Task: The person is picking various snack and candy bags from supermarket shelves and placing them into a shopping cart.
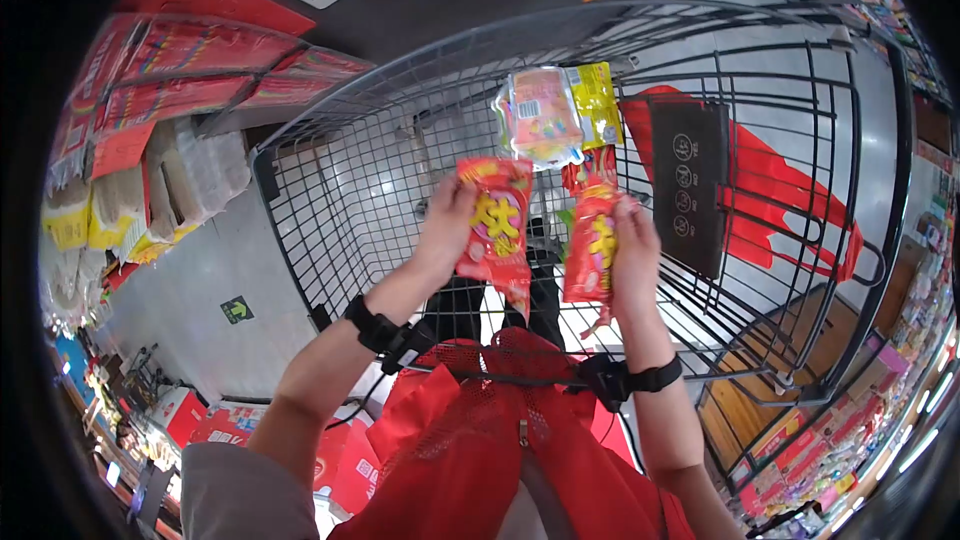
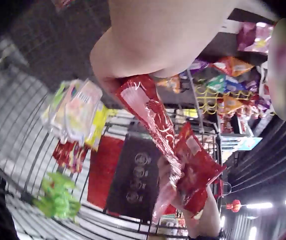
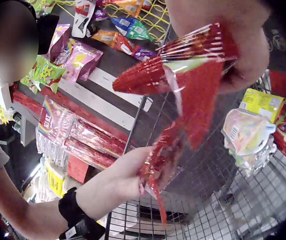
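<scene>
Over the shopping cart [image 1: 380, 130], my left hand [image 1: 447, 230] grips a red candy bag [image 1: 497, 225] with large yellow lettering by its side edge. My right hand [image 1: 637, 255] holds a second red candy bag [image 1: 592, 250] of similar look, turned more edge-on and a short way to the right. In the left wrist view the left hand's bag [image 2: 150, 117] overlaps the other bag [image 2: 195, 170]. Behind the bags in the cart lie a clear candy pack [image 1: 543, 115], a yellow packet [image 1: 598, 105] and a red packet [image 2: 70, 155].
A black panel [image 1: 690, 185] and red cloth [image 1: 790, 195] sit at the cart's right side. Green packaging [image 2: 58, 197] lies in the basket. Stacked red packs [image 1: 190, 50] line a shelf on the left. Several colourful packets [image 3: 133, 30] stand on the dark display.
</scene>
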Motion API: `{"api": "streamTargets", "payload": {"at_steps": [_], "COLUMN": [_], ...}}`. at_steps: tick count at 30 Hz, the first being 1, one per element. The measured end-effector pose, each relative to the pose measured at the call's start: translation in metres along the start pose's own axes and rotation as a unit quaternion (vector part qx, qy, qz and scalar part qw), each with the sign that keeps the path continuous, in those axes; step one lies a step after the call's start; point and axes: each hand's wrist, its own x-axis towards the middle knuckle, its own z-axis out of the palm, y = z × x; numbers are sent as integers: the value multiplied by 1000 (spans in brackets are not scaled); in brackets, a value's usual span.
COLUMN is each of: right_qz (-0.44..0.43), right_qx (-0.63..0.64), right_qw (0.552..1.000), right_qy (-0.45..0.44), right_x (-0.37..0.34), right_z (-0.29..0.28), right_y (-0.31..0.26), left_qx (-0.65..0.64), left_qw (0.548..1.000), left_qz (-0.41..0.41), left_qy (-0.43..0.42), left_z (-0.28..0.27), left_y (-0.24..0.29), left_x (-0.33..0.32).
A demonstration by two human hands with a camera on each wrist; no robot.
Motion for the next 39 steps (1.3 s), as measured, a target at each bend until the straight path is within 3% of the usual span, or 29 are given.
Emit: {"api": "streamTargets", "payload": {"at_steps": [1,2,4,5,6,8,10,12,16,18,20,22,24,26,28,30,32,34,35,39], "right_qz": [31,61,-5,-92,-69,-164,-174,-188,-187,-164,-167,-125,-117,-84,-76,-68,-62,-65,-70,-63], "right_qx": [14,28,-149,-117,-174,-316,-306,-297,-286,-212,-249,-165,-159,-132,-126,-114,-100,-90,-82,-59], "right_qw": [999,997,988,988,982,935,936,936,940,963,954,978,980,987,988,990,992,993,993,995], "right_qy": [-12,-24,-49,-34,-32,-1,-2,-5,24,18,9,-27,-41,-38,-42,-45,-55,-49,-43,-46], "right_x": [-9,-17,-14,-10,-11,-8,-6,-3,0,2,5,4,4,5,8,10,12,12,13,14], "right_z": [5,11,8,9,7,2,-6,-17,-45,-57,-69,-76,-86,-94,-103,-109,-115,-119,-120,-121], "right_y": [0,-1,19,32,20,23,27,22,16,14,17,6,-1,-6,-12,-17,-19,-23,-24,-20], "left_qx": [-21,-57,-116,-216,-211,-289,-274,-31,-100,-150,-183,-228,-227,-195,-221,-171,-115,78,269,351], "left_qw": [997,995,974,951,951,888,890,960,970,963,951,946,944,938,946,970,985,996,962,928], "left_qz": [-77,-73,-163,-199,-202,-282,-285,-177,-105,-124,-115,-84,-125,-250,-212,-135,-93,41,-23,-72], "left_qy": [-6,-44,-107,-96,-100,-221,-228,-213,-196,-187,-223,-213,-203,-141,-107,-105,-92,-23,50,103], "left_z": [11,22,37,49,57,70,78,87,114,133,153,178,191,199,212,213,202,190,186,188], "left_y": [-14,-17,-26,-31,-24,-3,-18,-28,-36,-36,-43,-59,-80,-104,-105,-103,-151,-177,-179,-153], "left_x": [-4,-12,-20,-23,-27,-36,-34,-32,-6,10,33,59,85,104,92,84,114,135,138,113]}}
